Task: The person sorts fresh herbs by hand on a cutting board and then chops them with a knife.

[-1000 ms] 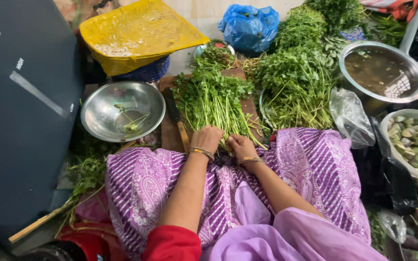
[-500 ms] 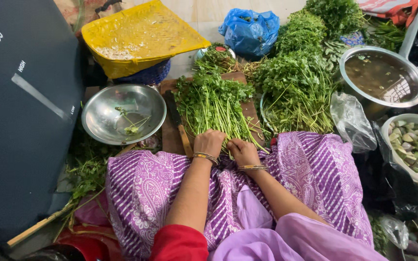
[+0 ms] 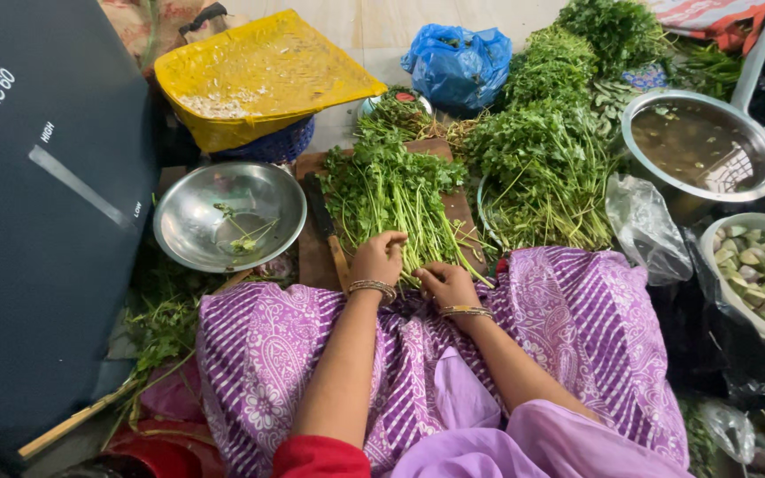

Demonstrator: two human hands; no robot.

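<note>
Right in front of my knees, on the brown wooden chopping board (image 3: 312, 257), lies the bunch of green leafy herbs with long thin stems (image 3: 391, 190). Its stems point at me, so I can reach the ends without leaning. My left hand (image 3: 381, 258) curls its grip around some of those stems and touches them. My right hand (image 3: 444, 283) rests its closed grip on the stem ends just beside it, so both hands keep the bunch neat.

Close on my left sits the round shiny steel bowl (image 3: 223, 212), with only a few green bits inside. It is near, so my arm can get to it fast. On my right waits a bigger heap of green herbs (image 3: 542, 168). My purple striped cloth (image 3: 258, 354) covers my lap.
</note>
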